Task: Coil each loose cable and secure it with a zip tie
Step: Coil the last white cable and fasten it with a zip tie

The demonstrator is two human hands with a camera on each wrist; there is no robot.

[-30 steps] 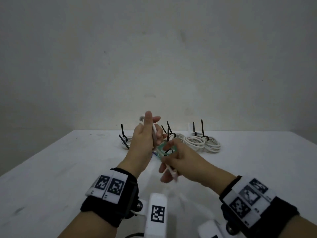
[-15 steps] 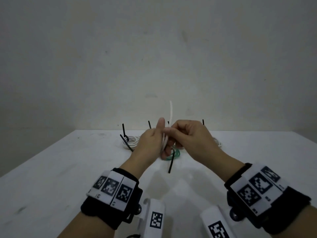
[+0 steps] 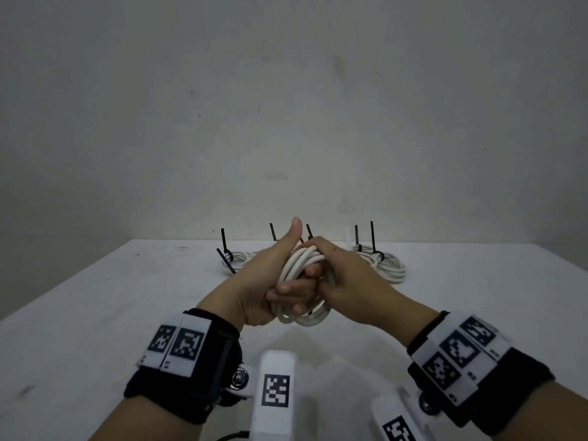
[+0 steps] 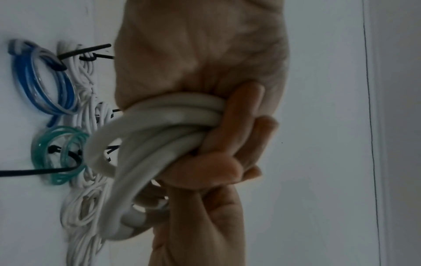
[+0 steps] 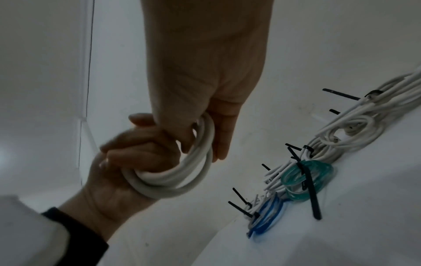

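Note:
A thick white cable (image 3: 301, 265) is wound into several loops and held above the table between both hands. My left hand (image 3: 286, 294) grips the lower side of the coil (image 4: 159, 133) with its fingers (image 4: 246, 126) curled round the strands and its thumb (image 3: 296, 227) pointing up. My right hand (image 3: 321, 265) curls over the top of the coil (image 5: 182, 172), with fingers (image 5: 187, 142) hooked through the loops. No zip tie shows on this coil.
Along the back of the white table (image 3: 95, 313) lie tied bundles: a teal coil (image 5: 307, 178) with a long black zip tie (image 5: 311, 196), a blue coil (image 5: 266, 217), and white coils (image 3: 385, 265) with upright black tie tails. A wall stands behind.
The right hand set the teal coil down on the table. Both hands took up the white cable, and it now sits in several loops between them, lower and nearer to me.

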